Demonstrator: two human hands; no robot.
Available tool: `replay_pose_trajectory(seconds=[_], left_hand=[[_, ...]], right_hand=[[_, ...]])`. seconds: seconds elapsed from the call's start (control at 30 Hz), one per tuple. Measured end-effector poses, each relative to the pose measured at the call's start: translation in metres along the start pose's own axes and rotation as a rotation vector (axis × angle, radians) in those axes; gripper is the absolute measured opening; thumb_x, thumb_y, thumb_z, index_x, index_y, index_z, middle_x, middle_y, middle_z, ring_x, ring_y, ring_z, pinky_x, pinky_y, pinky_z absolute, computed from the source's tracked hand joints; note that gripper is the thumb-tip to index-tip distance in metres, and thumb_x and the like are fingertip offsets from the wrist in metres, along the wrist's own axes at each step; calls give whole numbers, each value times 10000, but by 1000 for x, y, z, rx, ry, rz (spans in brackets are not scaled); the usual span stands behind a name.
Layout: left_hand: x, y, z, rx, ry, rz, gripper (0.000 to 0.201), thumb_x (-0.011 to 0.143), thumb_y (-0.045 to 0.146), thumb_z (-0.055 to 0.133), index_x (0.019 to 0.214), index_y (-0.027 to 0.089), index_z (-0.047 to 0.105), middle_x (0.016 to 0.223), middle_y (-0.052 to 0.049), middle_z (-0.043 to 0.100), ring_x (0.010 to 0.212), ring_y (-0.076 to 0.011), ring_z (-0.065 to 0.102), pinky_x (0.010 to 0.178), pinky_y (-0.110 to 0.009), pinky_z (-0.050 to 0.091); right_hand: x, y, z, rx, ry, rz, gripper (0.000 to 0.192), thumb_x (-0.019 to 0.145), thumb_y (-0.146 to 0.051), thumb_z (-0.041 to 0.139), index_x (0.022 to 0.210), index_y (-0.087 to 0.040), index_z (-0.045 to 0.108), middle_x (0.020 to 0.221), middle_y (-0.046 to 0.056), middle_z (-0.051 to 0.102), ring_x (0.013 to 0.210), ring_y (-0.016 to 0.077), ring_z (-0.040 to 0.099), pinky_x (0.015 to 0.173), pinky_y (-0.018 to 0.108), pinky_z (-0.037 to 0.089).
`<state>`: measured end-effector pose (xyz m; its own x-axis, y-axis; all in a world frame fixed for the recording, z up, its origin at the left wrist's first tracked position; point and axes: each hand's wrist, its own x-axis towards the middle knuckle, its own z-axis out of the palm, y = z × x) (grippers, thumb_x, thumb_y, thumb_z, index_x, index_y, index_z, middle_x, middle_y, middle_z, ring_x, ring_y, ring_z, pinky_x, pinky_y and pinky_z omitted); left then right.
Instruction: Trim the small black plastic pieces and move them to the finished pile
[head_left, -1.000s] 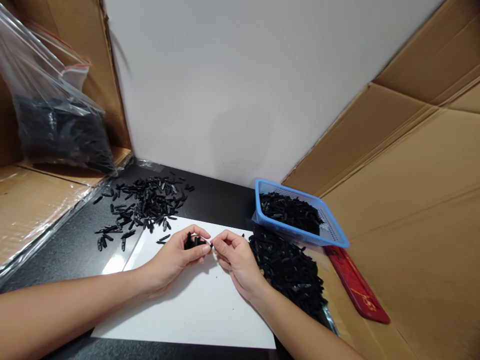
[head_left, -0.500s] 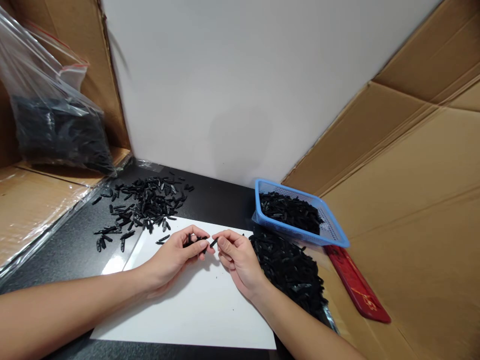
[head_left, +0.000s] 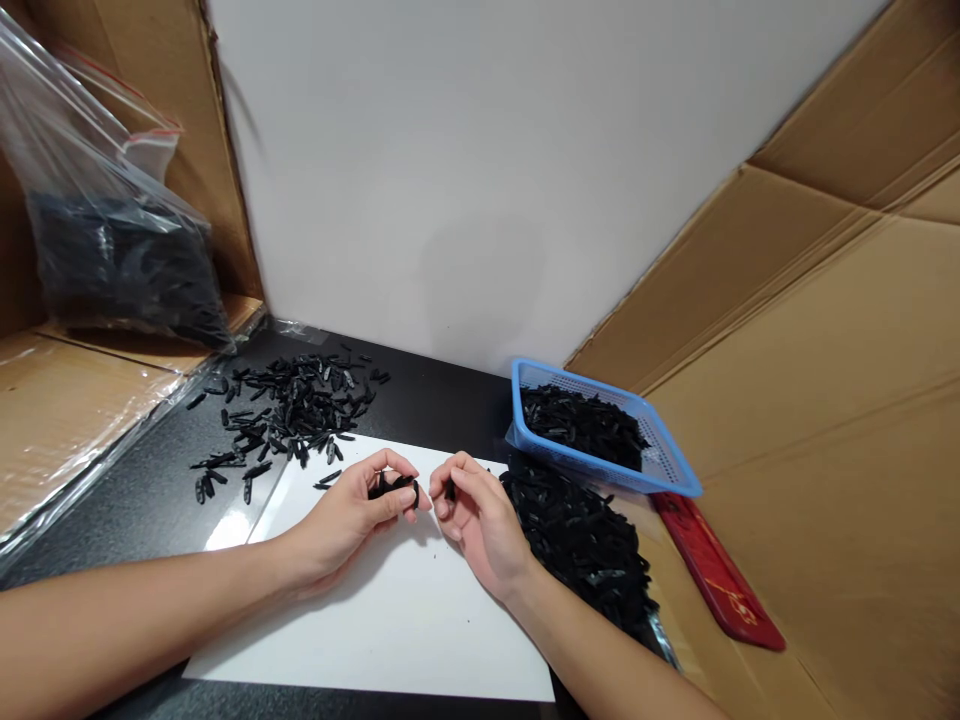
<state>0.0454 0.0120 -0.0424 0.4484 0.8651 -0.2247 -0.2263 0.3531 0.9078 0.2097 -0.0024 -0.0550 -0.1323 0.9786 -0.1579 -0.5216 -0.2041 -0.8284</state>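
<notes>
My left hand is curled around several small black elongated pieces, one of them pinched upright at the fingertips. Close beside it, my right hand has its fingers bent in, with a black piece showing between thumb and fingers. Both hands are over a sheet of white paper. Loose black pieces are spread on the dark table beyond my left hand. A larger heap of black pieces lies just right of my right hand. Exactly what the pieces are, I cannot tell.
A blue plastic basket holding black pieces stands at the back right. Next to it lies a flat red object. At left, a clear zip bag of dark contents leans on cardboard. A pale wall rises behind.
The piece at my right fingertips has moved back into the curled fingers. My left fingertips now hold a piece upright, and the hands stay close together.
</notes>
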Motion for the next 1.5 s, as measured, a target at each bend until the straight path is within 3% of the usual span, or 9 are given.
replay_pose_trajectory(seconds=[0.1, 0.27, 0.47, 0.73, 0.87, 1.07, 1.3, 1.5], left_hand=[[0, -1, 0, -19, -15, -16, 230, 756, 296, 737, 884, 210, 566, 684, 30, 638, 649, -111, 506, 627, -228, 339], [0, -1, -1, -44, -31, -26, 231, 760, 311, 738, 860, 208, 558, 671, 45, 603, 648, -101, 500, 647, -225, 351], [-1, -3, 0, -55, -27, -46, 255, 743, 291, 760, 843, 212, 539, 635, 55, 581, 640, -106, 494, 665, -235, 367], [0, 3, 5, 0, -23, -41, 285, 830, 410, 649, 706, 168, 562, 688, 9, 574, 646, -114, 458, 632, -242, 355], [0, 6, 6, 20, 2, -54, 266, 812, 389, 663, 692, 162, 597, 691, -1, 577, 631, -118, 447, 599, -245, 341], [1, 5, 6, 35, 4, -75, 171, 798, 327, 673, 842, 164, 646, 684, -2, 620, 618, -123, 470, 585, -255, 325], [0, 6, 5, 17, -23, -82, 193, 815, 342, 664, 771, 164, 601, 716, -16, 667, 586, -104, 458, 577, -246, 321], [-1, 6, 6, -1, -35, -91, 208, 790, 342, 690, 739, 174, 578, 723, -20, 685, 573, -106, 462, 587, -256, 350]], right_hand=[[0, 0, 0, -22, -18, 17, 207, 782, -361, 667, 722, -167, 624, 654, 0, 572, 468, 68, 382, 363, 171, 192], [0, 3, 2, -166, -36, 44, 309, 764, -450, 702, 805, -145, 681, 557, -43, 495, 403, 39, 255, 355, 187, 102], [0, 7, 4, -253, -20, -20, 263, 653, -354, 810, 733, -167, 643, 555, -31, 592, 392, 40, 273, 365, 202, 123], [2, 0, 2, -109, -14, 12, 265, 616, -350, 831, 710, -143, 695, 444, -81, 446, 376, 23, 184, 377, 213, 84], [2, -1, 1, -89, -7, 6, 269, 624, -355, 833, 715, -139, 701, 462, -80, 419, 389, 26, 193, 379, 211, 81], [2, 1, -1, -65, 2, -7, 282, 628, -366, 837, 717, -145, 686, 461, -90, 386, 392, 25, 192, 375, 197, 93], [1, 0, 1, -66, 9, -5, 286, 633, -359, 833, 708, -148, 655, 458, -91, 394, 397, 30, 201, 367, 182, 115], [0, -1, 2, -35, 2, 7, 247, 774, -390, 687, 708, -181, 573, 616, -18, 577, 421, 61, 351, 347, 179, 156]])
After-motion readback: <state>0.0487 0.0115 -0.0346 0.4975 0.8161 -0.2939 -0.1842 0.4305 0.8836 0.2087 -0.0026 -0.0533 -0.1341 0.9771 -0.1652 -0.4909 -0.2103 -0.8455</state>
